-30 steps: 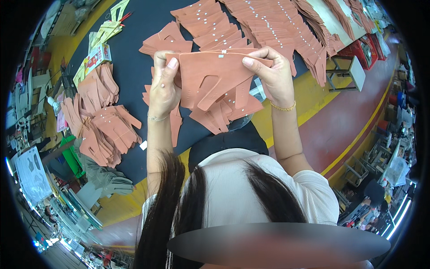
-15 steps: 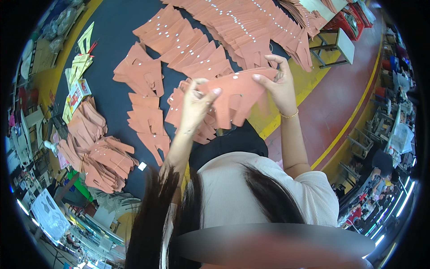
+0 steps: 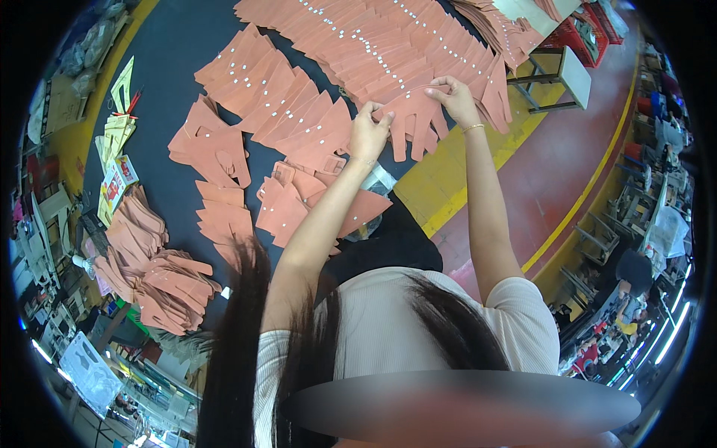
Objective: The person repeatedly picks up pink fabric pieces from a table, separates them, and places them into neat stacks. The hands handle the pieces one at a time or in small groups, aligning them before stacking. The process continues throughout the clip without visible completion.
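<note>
Between both hands is a salmon-coloured cut piece (image 3: 411,113) with prong-like strips hanging toward me. My left hand (image 3: 368,133) pinches its left end, and my right hand (image 3: 454,102) pinches the right end between thumb and fingers. It lies against the near end of a long overlapping row of similar pieces (image 3: 351,45), many bearing small white stickers. A second overlapping row (image 3: 272,97) runs left of my left hand. Under my left forearm is a loose heap of such pieces (image 3: 299,198), partly hidden by the arm.
Bundled salmon pieces (image 3: 160,269) lie on the dark table (image 3: 168,60) at the left, near a small box (image 3: 117,179) and a yellow set square (image 3: 122,86). A pale-topped stool (image 3: 575,78) and a red crate (image 3: 586,41) stand at the far right.
Both hands have moved away from me, carrying the salmon piece from over the near heap to the end of the long row. The near heap is now more exposed.
</note>
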Tool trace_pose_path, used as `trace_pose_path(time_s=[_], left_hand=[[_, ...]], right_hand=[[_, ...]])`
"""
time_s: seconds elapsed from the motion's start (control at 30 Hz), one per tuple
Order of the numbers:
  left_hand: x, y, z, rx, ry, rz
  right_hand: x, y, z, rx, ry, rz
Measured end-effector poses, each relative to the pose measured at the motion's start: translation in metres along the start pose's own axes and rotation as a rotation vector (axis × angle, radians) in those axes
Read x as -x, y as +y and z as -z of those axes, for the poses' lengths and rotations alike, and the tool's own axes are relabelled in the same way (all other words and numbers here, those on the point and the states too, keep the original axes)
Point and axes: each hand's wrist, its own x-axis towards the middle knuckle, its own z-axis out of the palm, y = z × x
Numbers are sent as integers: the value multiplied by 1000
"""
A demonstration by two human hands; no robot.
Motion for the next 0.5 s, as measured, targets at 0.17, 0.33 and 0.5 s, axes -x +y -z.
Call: trace_pose_path(time_s=[0.17, 0.33, 0.5], left_hand=[[0, -6, -1, -89, 132, -52], [11, -16, -4, -24, 159, 78], [16, -37, -15, -143, 157, 32]], right_hand=[[-3, 5, -10, 7, 11, 5], [2, 0, -12, 163, 95, 88], [4, 1, -20, 140, 153, 23]])
